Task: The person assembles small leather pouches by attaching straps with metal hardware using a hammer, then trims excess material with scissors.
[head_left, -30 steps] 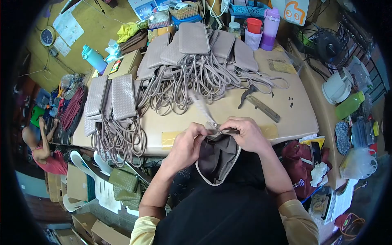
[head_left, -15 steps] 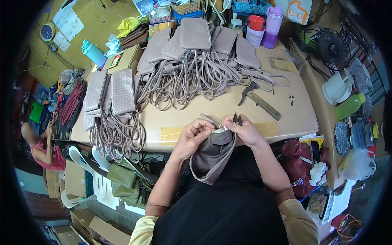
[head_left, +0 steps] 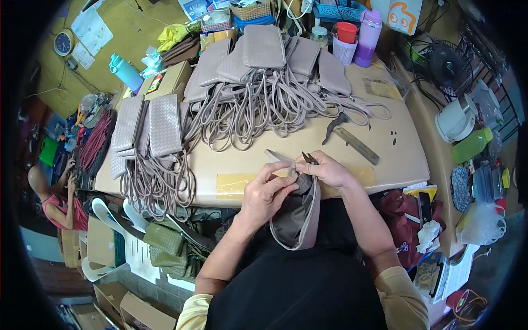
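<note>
A taupe pouch (head_left: 295, 224) with a dark lining hangs mouth-up at the table's front edge, between my hands and my black apron. My left hand (head_left: 267, 193) is closed, pinching the pouch's rim between thumb and fingers. From the other side, my right hand (head_left: 325, 169) grips the same corner of the rim. Small snips (head_left: 310, 158) with dark pointed tips stick up out of my right fist; their handles are hidden in the palm. A pale flat strip (head_left: 277, 157) juts up and left from the pinched corner. The fingers cover what lies exactly at the pinch.
Finished-looking woven pouches (head_left: 264, 47) with looped straps (head_left: 258, 113) are piled across the table (head_left: 231, 165). A hammer (head_left: 355, 144) lies to the right. Bottles (head_left: 367, 41) and cups stand behind. A white chair (head_left: 137, 250) is at left, and a person in pink (head_left: 66, 206) is farther off.
My left hand has shifted right and turned, its back now more toward me. The pouch has swung slightly right and its mouth has narrowed. The pale strip shows longer above the fingers.
</note>
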Demonstrator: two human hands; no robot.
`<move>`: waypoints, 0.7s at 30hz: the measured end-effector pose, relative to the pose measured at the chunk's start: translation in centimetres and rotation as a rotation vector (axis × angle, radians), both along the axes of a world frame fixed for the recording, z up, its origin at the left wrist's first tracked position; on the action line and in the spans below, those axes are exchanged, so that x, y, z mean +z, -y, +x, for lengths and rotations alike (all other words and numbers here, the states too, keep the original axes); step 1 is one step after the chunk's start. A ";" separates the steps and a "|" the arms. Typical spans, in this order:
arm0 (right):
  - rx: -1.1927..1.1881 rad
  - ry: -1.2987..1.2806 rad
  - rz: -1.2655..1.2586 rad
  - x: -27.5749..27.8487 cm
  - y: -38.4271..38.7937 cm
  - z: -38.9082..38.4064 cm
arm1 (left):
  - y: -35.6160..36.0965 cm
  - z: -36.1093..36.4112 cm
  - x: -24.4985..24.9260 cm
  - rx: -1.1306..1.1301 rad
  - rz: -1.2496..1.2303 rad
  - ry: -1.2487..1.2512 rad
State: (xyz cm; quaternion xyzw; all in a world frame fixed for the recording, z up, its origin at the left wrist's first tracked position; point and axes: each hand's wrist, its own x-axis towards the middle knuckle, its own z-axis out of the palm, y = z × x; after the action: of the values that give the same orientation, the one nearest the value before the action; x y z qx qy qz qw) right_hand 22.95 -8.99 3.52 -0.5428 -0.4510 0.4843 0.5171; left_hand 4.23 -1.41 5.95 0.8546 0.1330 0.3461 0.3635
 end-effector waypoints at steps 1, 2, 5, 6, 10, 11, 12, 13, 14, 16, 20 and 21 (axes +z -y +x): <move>0.011 0.008 -0.011 0.0 0.1 0.0 | 0.1 0.0 -0.4 0.017 -0.003 0.015; 0.022 0.015 -0.022 0.0 0.1 -0.1 | 0.1 0.1 -0.6 0.033 -0.006 0.030; 0.006 -0.068 -0.013 -0.7 0.3 -1.1 | 0.2 0.2 0.1 0.074 -0.128 -0.026; 0.008 -0.072 -0.018 -1.7 0.4 -1.3 | 0.2 0.2 0.1 0.110 -0.157 -0.076; -0.166 -0.133 -0.040 -2.8 0.5 -2.4 | -1.2 0.3 -2.7 -0.051 -0.669 -0.033; -0.235 0.009 -0.010 -2.1 0.6 -2.9 | -1.3 0.2 -3.2 -0.101 -0.770 -0.023; -0.235 0.009 -0.007 -1.6 0.8 -3.4 | -1.4 0.2 -3.7 -0.101 -0.768 -0.023; -0.404 0.185 0.079 -1.1 1.1 -3.9 | -1.4 0.3 -4.2 -0.108 -0.887 0.010; -0.572 0.363 0.166 -0.7 1.3 -4.3 | -1.5 0.3 -4.6 -0.115 -1.006 0.044; -0.646 0.428 0.238 0.4 2.2 -4.9 | -1.6 0.4 -4.9 -0.105 -0.969 0.052; -0.523 0.864 0.167 2.9 4.2 -5.5 | -1.7 0.3 -4.8 -0.096 -0.933 0.039; -0.536 0.941 0.165 3.0 4.3 -5.6 | -1.7 0.3 -4.8 -0.100 -0.933 0.036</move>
State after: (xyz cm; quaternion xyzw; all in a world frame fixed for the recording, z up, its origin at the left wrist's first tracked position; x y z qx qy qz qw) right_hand 17.36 -13.27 6.51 -0.7544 -0.5161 0.0034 0.4056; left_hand 4.53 0.27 1.14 0.5991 0.2269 0.2461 0.7273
